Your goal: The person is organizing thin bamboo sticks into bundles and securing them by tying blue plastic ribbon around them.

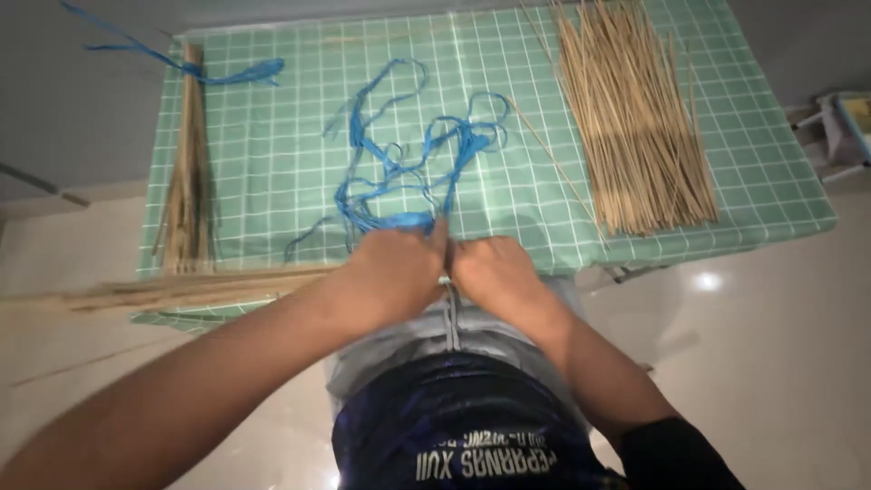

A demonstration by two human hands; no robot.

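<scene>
My left hand [392, 269] and my right hand [494, 269] are pressed together at the near edge of a table covered in a green checked cloth [272, 154]. Both hands close on a bundle of thin brown sticks [181, 292] that juts out to the left past the table edge. A strand of blue plastic string [399, 220] runs under my left thumb, and the tangle of blue string [426, 145] spreads over the cloth just beyond my hands.
A loose pile of pale sticks [635, 118] lies at the right of the table. A tied stick bundle [189, 163] with a blue string knot lies at the left. Pale floor surrounds the table; a small stool [839, 132] stands far right.
</scene>
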